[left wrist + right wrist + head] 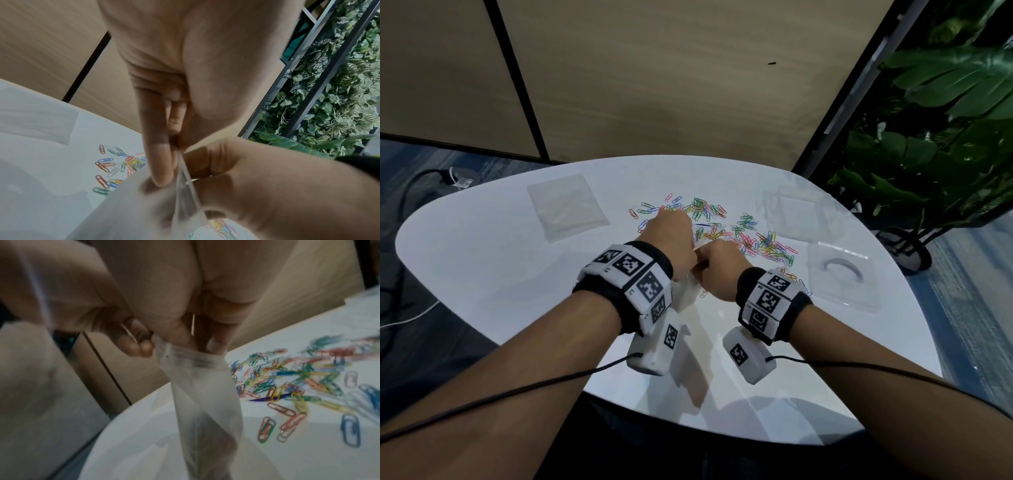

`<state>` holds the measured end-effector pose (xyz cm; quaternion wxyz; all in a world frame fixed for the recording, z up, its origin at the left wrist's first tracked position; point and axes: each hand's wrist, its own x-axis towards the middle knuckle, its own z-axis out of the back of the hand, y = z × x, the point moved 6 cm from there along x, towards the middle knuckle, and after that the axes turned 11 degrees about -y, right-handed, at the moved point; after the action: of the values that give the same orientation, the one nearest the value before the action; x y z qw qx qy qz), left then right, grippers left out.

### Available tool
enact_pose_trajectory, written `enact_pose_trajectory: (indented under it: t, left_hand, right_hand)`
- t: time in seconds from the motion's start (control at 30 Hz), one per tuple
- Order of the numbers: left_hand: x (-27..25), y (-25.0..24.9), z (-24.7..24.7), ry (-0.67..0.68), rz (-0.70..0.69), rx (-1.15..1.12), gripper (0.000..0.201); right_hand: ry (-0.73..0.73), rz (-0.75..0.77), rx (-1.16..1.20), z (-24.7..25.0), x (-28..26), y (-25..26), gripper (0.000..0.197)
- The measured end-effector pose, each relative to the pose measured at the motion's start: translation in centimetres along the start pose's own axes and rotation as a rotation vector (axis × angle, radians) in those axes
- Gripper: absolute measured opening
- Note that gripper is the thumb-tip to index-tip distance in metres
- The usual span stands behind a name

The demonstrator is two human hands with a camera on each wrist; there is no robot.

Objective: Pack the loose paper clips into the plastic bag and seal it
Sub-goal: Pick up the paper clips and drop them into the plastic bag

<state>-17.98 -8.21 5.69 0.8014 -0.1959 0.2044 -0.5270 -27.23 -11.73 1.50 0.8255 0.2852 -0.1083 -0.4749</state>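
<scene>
A small clear zip bag [205, 394] hangs upright between my two hands, just above the white table [482, 267]. My left hand [166, 170] pinches one end of its top strip, and my right hand [197, 337] pinches the other end, fingers curled at the mouth. In the head view both hands, left [671, 236] and right [719, 267], meet near the table's middle and hide most of the bag [686, 291]. Coloured paper clips [722, 226] lie loose on the table just beyond and to the right of my hands. I cannot tell what the bag holds.
A stack of clear bags [566, 205] lies at the back left, and more flat bags [791, 212] at the back right. Another clear bag with a dark curved item [840, 274] lies right of the clips. Plants [945, 137] stand beyond the table's right edge.
</scene>
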Motion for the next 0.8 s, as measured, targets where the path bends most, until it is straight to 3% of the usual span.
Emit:
enact_pose_trajectory:
  t: [0.07, 0.13, 0.17, 0.23, 0.3, 0.37, 0.43, 0.6, 0.8]
  left_hand:
    - [0.2, 0.2, 0.3, -0.015, 0.007, 0.005, 0.021]
    - [0.4, 0.7, 0.7, -0.012, 0.026, -0.007, 0.020]
    - [0.5, 0.9, 0.9, -0.009, 0.032, -0.007, 0.021]
    - [0.6, 1.3, 1.2, -0.010, 0.036, -0.006, 0.023]
    - [0.5, 1.5, 1.5, -0.010, 0.030, -0.004, 0.024]
    - [0.5, 1.6, 1.6, -0.009, 0.022, 0.008, 0.024]
    - [0.5, 1.7, 1.6, -0.006, 0.018, 0.020, 0.023]
    - [0.6, 1.6, 1.6, -0.005, 0.012, 0.026, 0.024]
    - [0.5, 1.3, 1.4, 0.000, 0.007, 0.046, 0.026]
  right_hand:
    - [0.011, -0.052, 0.230, 0.8, 0.2, -0.6, 0.035]
    - [-0.075, -0.173, 0.429, 2.2, 0.9, -3.2, 0.034]
    - [-0.137, -0.220, 0.399, 3.0, 1.5, -5.0, 0.031]
    - [-0.163, -0.268, 0.017, 4.3, 2.3, -9.3, 0.026]
    - [-0.027, -0.342, -0.388, 4.1, 2.2, -14.1, 0.046]
    - [0.075, -0.437, -0.557, 3.3, 1.3, -18.2, 0.066]
    - [0.102, -0.468, -0.610, 2.3, 0.7, -20.5, 0.066]
    - [-0.005, -0.304, -0.743, 1.2, 1.2, -19.1, 0.033]
    - [-0.126, -0.308, -0.597, 1.1, 1.7, -17.6, 0.026]
